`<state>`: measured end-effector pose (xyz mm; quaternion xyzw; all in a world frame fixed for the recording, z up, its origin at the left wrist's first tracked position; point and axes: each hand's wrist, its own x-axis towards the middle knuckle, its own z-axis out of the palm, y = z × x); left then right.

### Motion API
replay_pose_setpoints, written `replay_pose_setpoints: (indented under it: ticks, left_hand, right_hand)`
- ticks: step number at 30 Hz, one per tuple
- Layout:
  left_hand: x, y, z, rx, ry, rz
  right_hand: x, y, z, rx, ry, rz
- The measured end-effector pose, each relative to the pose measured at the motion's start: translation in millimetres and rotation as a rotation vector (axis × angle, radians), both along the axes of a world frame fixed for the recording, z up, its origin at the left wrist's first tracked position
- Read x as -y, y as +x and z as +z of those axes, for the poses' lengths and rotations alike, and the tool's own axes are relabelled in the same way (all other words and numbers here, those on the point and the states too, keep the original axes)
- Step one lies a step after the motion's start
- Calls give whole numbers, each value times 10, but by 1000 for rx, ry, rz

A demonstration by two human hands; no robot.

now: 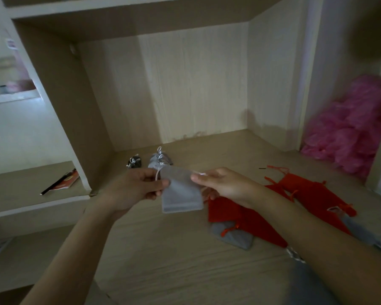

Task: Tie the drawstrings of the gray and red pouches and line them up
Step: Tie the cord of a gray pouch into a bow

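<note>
A flat light gray pouch (182, 192) hangs between my hands above the wooden surface. My left hand (139, 186) pinches its left top corner, where a silver drawstring dangles. My right hand (222, 184) pinches the right top corner and the cord there. Several red pouches (312, 194) with loose red strings lie spread at the right, partly under my right forearm. Another gray pouch (235, 235) lies below them with a red cord across it. Two tied pouches stand at the back: a gray pouch (160, 160) and a small dark pouch (134, 162).
The work surface (174, 249) is the floor of a wooden cabinet bay with walls on the left, back and right. A pink fluffy heap (352, 128) sits at the far right. A pencil and a red booklet (62, 181) lie on a lower shelf at left.
</note>
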<state>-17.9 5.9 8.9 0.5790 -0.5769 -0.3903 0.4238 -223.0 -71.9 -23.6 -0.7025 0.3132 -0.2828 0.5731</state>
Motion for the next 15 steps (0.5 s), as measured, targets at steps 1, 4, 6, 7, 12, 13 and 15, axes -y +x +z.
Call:
replay_pose_setpoints:
  ticks: [1,4,6,7,12,13,15]
  left_hand:
    - [20,-41,-1,-9,-22,-4]
    - [99,-151,-24,-29,-75,-9]
    - [166,-196,-45,-24,-94,-13]
    - [202,-209,-57,-33,-95,-9]
    - [397,-199,-107,-180,-117,82]
    - [429,-197,-112,-201,-128,115]
    - [482,-194,-136,-227,-131,173]
  right_hand:
    - [6,-11,11,94,49,2]
    - [68,-17,3,296,109,-82]
    - [136,-24,-16,378,105,-198]
    - [170,-38,-29,356,65,-267]
    - [336,-107,-110,147,-187,-529]
    - [359,-108,-123,176,-179,-545]
    - [400,-117,-147,263,-139,-569]
